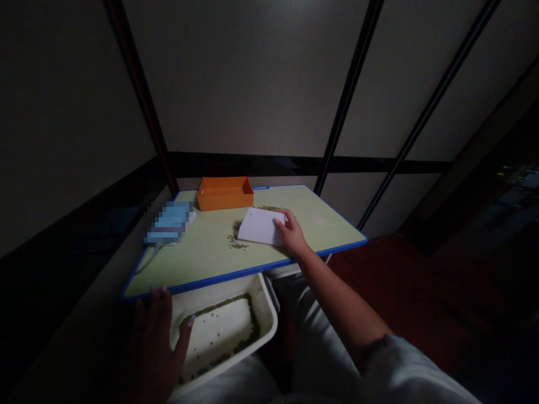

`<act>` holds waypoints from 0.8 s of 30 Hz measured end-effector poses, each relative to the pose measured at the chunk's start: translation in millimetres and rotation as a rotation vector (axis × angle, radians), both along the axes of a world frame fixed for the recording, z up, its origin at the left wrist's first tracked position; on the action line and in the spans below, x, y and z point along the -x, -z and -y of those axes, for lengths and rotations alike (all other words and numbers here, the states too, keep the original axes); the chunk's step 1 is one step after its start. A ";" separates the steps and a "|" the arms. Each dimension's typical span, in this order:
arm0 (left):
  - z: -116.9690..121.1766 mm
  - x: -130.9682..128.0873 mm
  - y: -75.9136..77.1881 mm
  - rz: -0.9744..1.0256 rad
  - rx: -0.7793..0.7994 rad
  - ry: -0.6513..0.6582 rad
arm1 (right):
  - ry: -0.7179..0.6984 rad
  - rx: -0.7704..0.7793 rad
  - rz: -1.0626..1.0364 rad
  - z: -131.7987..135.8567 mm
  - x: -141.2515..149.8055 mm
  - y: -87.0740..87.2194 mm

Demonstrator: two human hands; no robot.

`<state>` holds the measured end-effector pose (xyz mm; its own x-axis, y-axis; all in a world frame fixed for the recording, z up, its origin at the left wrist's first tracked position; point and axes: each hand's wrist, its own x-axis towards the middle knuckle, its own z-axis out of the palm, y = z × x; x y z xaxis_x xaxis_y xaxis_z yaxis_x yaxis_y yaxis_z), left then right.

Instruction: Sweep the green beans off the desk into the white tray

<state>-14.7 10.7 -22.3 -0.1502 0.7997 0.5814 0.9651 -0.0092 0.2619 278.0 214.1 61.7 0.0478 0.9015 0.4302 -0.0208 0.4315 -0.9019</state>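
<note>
My right hand (291, 231) is closed on the right edge of a stiff white card (261, 226), its thumb lying on top. The card is tilted a little over the table, among small greenish beans (238, 245) scattered at its left and behind it. Down at the lower left, my left hand (158, 342) has its fingers stretched and its thumb apart. It lies over the left side of a white plastic bin (269, 322), fingertips near the table's front edge; whether it touches the rim is too dark to tell. More beans line the bin's bottom edges.
An orange open box (225, 193) stands at the back left of the pale green table (202, 247), which has a blue edge. A blurred-out blue item (170, 221) with a pale cable lies at the left. Behind rises a panelled wall (252, 78). The bin sits below the table's front edge, by my legs.
</note>
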 end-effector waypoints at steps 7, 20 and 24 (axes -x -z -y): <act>-0.3 1.3 2.5 0.020 -0.008 0.005 | 0.050 0.005 -0.018 6.0 -14.1 -0.1; 1.9 -5.1 -7.7 0.092 0.073 -0.017 | 0.043 0.066 0.052 7.7 -20.2 2.0; 3.4 -5.7 -7.6 0.078 0.051 -0.008 | 0.046 0.051 0.062 7.7 -20.3 1.9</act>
<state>-9.1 7.3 -14.7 -0.1995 0.8265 0.5265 0.9418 0.0135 0.3358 298.2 206.4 59.8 0.0642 0.9197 0.3874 0.0545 0.3844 -0.9216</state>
